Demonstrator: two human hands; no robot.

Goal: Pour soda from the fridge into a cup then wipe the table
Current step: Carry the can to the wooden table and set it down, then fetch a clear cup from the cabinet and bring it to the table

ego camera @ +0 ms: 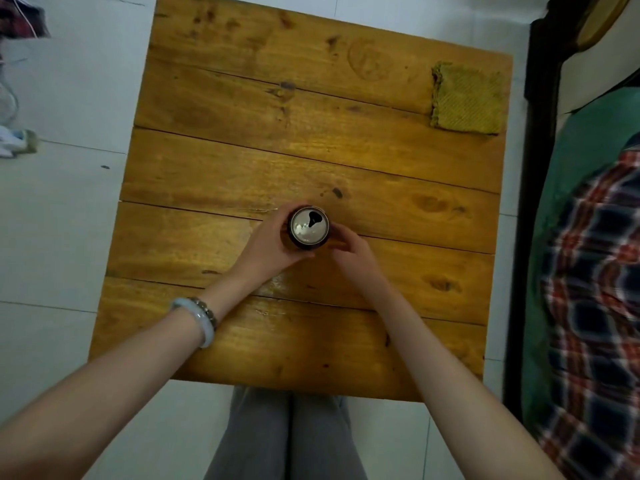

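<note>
I see a folded yellow cloth (465,98) at the far right corner of the wooden surface (242,150), well apart from the can (309,227). A bed (571,168) with plaid fabric (595,306) runs beside the right edge. The opened can stands upright mid-surface. My left grip (268,245) wraps its left side and my right grip (349,245) curls against its right. The 2 grips hide its body, so I can't make out the label.

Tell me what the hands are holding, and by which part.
Both hold the upright soda can by its side wall: the left hand wraps round its left side, and the right hand has curled fingers on its right side.
</note>
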